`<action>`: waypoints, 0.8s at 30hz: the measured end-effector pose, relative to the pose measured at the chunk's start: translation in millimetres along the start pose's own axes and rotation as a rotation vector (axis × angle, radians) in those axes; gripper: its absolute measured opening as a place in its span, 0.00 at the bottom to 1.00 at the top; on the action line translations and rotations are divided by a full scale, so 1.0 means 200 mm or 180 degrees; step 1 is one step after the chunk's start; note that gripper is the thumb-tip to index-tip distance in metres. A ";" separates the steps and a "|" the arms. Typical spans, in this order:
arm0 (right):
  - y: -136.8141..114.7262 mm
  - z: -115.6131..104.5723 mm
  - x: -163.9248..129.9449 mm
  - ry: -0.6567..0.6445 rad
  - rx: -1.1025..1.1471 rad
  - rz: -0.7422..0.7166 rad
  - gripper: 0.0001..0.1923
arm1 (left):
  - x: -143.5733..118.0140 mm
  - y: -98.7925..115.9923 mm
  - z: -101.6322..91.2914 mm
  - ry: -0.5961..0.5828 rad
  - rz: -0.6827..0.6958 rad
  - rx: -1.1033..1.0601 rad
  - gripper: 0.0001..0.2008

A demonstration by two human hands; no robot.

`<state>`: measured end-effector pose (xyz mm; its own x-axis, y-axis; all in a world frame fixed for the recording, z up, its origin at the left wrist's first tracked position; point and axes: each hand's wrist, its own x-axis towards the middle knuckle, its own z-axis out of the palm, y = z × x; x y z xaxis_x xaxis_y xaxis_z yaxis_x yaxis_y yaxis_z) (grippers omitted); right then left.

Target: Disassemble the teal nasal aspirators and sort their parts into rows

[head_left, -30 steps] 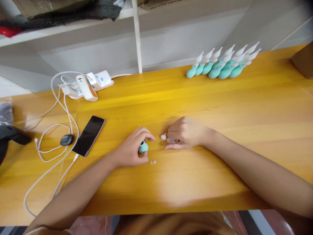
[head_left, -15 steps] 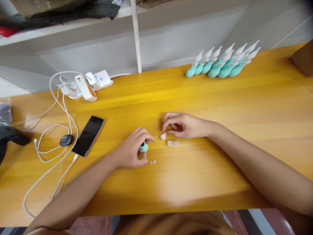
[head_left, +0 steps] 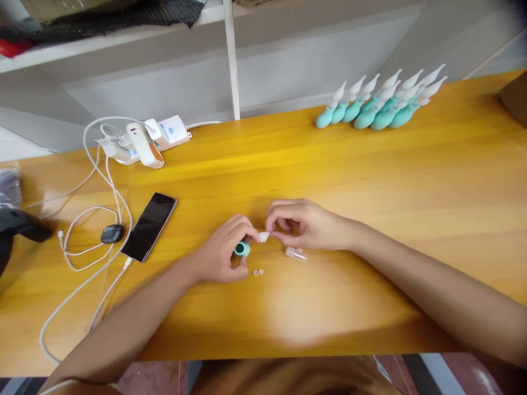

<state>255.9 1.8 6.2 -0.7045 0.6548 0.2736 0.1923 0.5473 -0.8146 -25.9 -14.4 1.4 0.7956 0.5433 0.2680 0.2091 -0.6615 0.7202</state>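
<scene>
Head view: our left hand [head_left: 222,255] is closed around a teal bulb [head_left: 241,249], pinning it on the yellow wooden table [head_left: 370,181] with its dark opening facing toward our right hand. Our right hand [head_left: 307,225] pinches a small white tip [head_left: 264,237] between thumb and fingertips, right at the bulb's opening; we can't tell if it touches the bulb yet. Just beside the right hand lies a clear plastic cap [head_left: 296,253], on its side. Two tiny round discs [head_left: 258,272] sit on the table just below the left fingers. Far right at the back edge stands a cluster of assembled teal bulbs with white tips [head_left: 381,104]. To our left: a black phone [head_left: 149,226], face up, white cables [head_left: 96,219], a small dark earbud case [head_left: 112,233], and a white power strip [head_left: 144,142] against the wall.
</scene>
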 end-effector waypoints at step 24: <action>-0.16 -0.13 -0.02 -0.1544 -0.0811 0.1555 0.10 | 0.00 0.00 0.00 -0.0051 -0.0228 -0.0145 0.21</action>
<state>270.2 -4.6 44.5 -0.7095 0.5831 -0.3957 0.6731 0.3948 -0.6253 -26.1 -15.0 0.5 0.7886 0.5798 0.2049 0.2401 -0.5970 0.7655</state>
